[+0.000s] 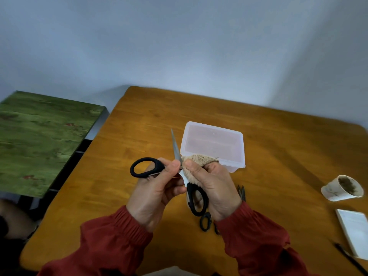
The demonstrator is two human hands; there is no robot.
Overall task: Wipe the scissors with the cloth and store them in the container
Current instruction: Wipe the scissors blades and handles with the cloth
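Above the middle of the desk (278, 148), the person holds a pair of black-handled scissors (176, 149) with the blades opened wide. The left grip (157, 188) is closed around one handle ring, so that one blade points up and away, toward the far edge. The right grip (215, 188) pinches a beige fluffy cloth (199, 159) between thumb and fingers and presses it on the scissors close to the pivot. The second handle ring hangs under this palm. Just behind the cloth the clear plastic container (231, 166) stands on the desk. Nothing can be seen inside it, and it cannot be told if a lid is on it.

As a judgement, the task is in its first half: the wiping is going on, and the storing is not yet begun. How much of the blades is already clean cannot be said. What is left seems to be to finish both blades, to close the scissors and to lay them in the container. A smaller pair (205, 223) lies near the front edge, partly hidden by the right sleeve (253, 236), and perhaps waits for the same treatment.
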